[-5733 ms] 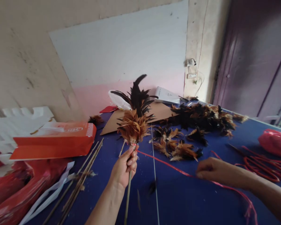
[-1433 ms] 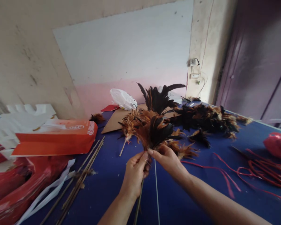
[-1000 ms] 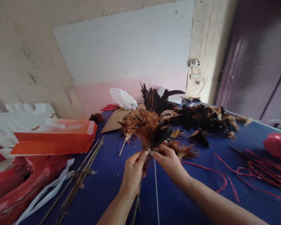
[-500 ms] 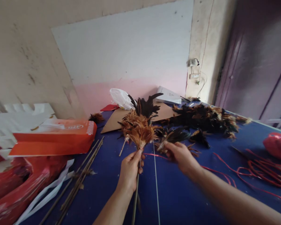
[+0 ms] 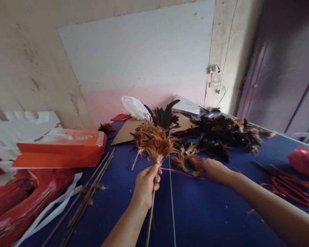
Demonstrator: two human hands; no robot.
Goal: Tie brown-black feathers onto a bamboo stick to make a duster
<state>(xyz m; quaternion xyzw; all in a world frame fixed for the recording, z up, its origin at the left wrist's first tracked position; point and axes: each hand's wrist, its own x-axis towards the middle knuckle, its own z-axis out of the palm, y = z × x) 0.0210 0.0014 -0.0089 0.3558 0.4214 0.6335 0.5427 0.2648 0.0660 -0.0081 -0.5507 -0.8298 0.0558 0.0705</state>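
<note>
My left hand (image 5: 147,185) is closed around the thin stick of a feather duster (image 5: 159,147), just below the bound base of its feathers. Brown feathers flare out at the top, and taller black ones rise behind them. From the binding a red plastic string (image 5: 180,171) runs right to my right hand (image 5: 212,169). That hand is closed on the string low over the table, its fingers partly smeared by motion. Loose brown and black feathers (image 5: 186,154) lie beside its fingertips. Another short stick (image 5: 135,161) with feathers at its top lies just left of the duster.
A large heap of dark feathers (image 5: 226,133) covers the back right. Tangled red string (image 5: 293,188) and a red bundle (image 5: 304,161) lie at right. Thin sticks (image 5: 90,192), an orange bag (image 5: 61,151) and red plastic (image 5: 48,192) occupy the left. Cardboard (image 5: 122,132) lies behind.
My right hand has moved right and slightly down, away from the dark feathers it was at. The string on the right has shifted. My left hand stays on the stick.
</note>
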